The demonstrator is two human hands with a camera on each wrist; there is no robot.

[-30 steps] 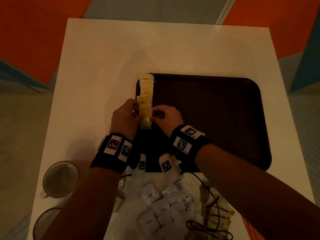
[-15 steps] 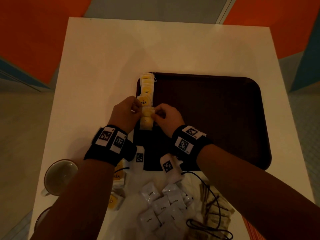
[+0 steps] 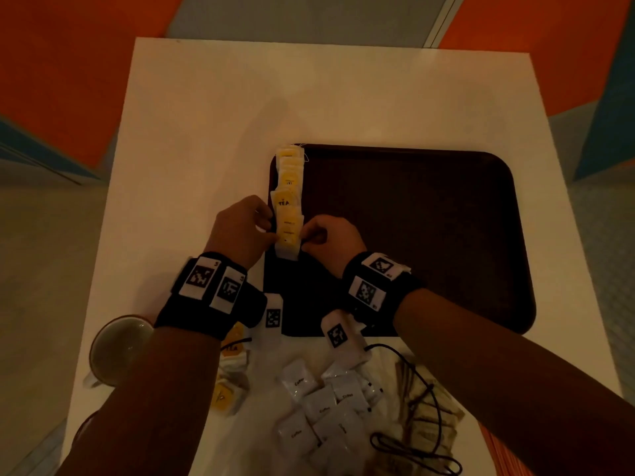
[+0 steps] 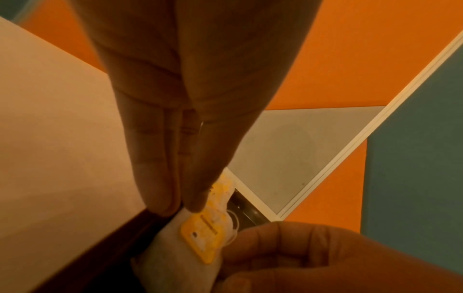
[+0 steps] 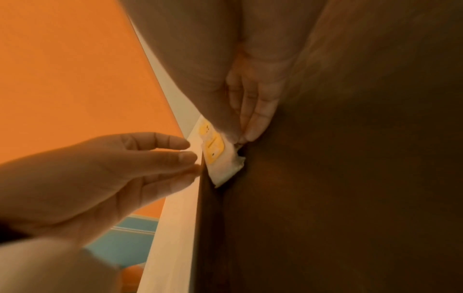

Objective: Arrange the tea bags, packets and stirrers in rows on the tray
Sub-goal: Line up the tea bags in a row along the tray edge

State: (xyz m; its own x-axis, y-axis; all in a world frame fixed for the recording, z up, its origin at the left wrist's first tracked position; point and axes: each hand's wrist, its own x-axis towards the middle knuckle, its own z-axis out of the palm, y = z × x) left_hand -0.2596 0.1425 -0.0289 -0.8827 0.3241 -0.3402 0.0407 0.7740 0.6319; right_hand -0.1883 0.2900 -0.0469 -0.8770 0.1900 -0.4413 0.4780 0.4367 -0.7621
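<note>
A row of yellow tea bags (image 3: 289,187) lies overlapped along the left edge of the dark brown tray (image 3: 429,242). Both hands are at the nearest tea bag (image 3: 288,235), one on each side. My left hand (image 3: 263,230) has straight, closed-up fingers whose tips (image 4: 180,204) touch the left edge of this tea bag (image 4: 200,236). My right hand (image 3: 309,239) pinches the tea bag's right edge (image 5: 215,150) between thumb and fingers (image 5: 258,119). The rest of the tray is bare.
Near me on the white table lie loose tea bags (image 3: 233,369), several white coffee packets (image 3: 319,407) and brown stirrers (image 3: 426,403) under a black cable (image 3: 412,444). A cup (image 3: 118,348) stands at the near left, beside my left forearm.
Both hands stay at the nearest tea bag, shifting only slightly. My left forearm has moved a little left, and loose tea bags beside it now show.
</note>
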